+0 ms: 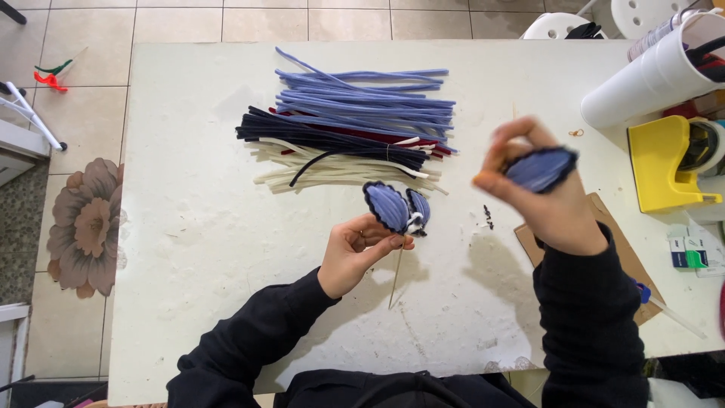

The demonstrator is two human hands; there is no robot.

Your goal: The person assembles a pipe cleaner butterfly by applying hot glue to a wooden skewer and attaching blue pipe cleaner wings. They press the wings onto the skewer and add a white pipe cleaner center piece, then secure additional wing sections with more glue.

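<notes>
White tabletop over tiled floor: chenille-stem flower in progress.
Near the stem pile, left hand pinches the petal cluster on its stick; right hand pinches a loose petal. Both look light, soft, bendable; best held at the wire edges.

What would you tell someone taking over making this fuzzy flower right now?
Left hand: fingers pinch a thin stick carrying two blue, dark-edged petals.
Right hand: raised, gripping a third loose petal, blurred.
Spare fuzzy wires in blue, dark and cream lie piled further back on the white table.
Done: two petals on the stick, a third shaped.
Left: the third petal is not yet joined to the stick.
</notes>
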